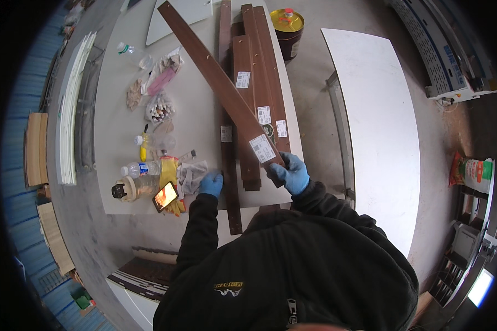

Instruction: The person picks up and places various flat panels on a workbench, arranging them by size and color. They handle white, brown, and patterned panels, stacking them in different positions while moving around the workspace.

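Observation:
My right hand (pixel 292 174), in a blue glove, is closed on the near end of a long brown board (pixel 215 83). This board slants up to the far left, across several other brown boards (pixel 254 105) lying lengthwise on the table. A white label (pixel 262 148) is stuck near its gripped end. My left hand (pixel 211 183), also gloved in blue, has its fingers drawn together at the left edge of a narrow brown board (pixel 231 187), whose near end juts past the table edge. What those fingers hold, if anything, is hidden. A pale cloth (pixel 192 175) lies beside them.
On the table's (pixel 199 118) left side are a lit phone (pixel 164 196), yellow gloves (pixel 169 171), plastic bottles (pixel 141 168), a lidded jar (pixel 128 189) and a bag of small pieces (pixel 160 108). A drum (pixel 287 33) stands far right, near a white panel (pixel 381 132).

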`<state>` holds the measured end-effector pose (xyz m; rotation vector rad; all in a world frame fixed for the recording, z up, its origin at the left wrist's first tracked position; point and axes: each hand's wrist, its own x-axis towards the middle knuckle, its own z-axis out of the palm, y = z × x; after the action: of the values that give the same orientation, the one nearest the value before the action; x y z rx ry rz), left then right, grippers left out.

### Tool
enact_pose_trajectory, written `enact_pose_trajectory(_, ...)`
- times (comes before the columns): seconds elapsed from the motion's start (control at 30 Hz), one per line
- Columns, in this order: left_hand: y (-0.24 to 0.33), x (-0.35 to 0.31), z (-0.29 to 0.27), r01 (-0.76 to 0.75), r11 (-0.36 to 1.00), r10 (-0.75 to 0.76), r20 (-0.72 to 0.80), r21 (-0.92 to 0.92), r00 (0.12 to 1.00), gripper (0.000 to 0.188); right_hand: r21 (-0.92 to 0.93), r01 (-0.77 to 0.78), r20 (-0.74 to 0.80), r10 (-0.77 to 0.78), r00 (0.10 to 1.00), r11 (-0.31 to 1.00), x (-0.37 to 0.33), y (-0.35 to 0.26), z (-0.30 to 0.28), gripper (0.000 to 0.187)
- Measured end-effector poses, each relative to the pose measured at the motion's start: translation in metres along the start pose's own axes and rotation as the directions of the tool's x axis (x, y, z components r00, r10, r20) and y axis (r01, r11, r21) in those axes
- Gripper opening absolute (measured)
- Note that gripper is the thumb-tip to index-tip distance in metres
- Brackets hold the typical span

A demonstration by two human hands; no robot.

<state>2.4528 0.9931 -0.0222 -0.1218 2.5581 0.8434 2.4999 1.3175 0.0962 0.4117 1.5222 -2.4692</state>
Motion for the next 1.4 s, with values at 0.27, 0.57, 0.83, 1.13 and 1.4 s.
enact_pose_trajectory(0.27, 0.170, -0.030, -0.025, 0.051, 0.425, -0.048, 0.034, -0.904, 0.998, 0.058, -0.178, 0.048, 0.132, -0.024, 0.991, 0.983, -0.014, 0.021, 0.029, 0.035)
enact_pose_trajectory(0.57, 0.212, -0.024, -0.038, -0.119, 0.347, -0.061, -0.149, -0.930, 0.987, 0.050, -0.533, 0.438, -0.065, -0.551, 0.832, 0.724, 0.039, 0.037, -0.022, 0.030)
enact_pose_trajectory(0.83, 0.194, -0.035, -0.046, -0.071, 0.452, 0.022, -0.069, -0.889, 0.997, 0.044, -0.663, -0.369, -0.612, -0.189, 0.768, 0.651, 0.140, 0.117, -0.102, 0.094)
enact_pose_trajectory(1.13, 0.184, -0.035, -0.048, -0.038, 0.441, -0.012, -0.048, -0.897, 0.999, 0.050, -0.628, -0.292, -0.479, -0.063, 0.876, 0.721, 0.149, 0.124, -0.137, 0.081)
enact_pose_trajectory(1.4, 0.179, -0.031, -0.038, -0.012, 0.382, -0.037, -0.028, -0.924, 0.999, 0.049, -0.968, -0.044, -0.180, -0.561, 0.808, 0.246, 0.125, 0.083, -0.078, 0.078)
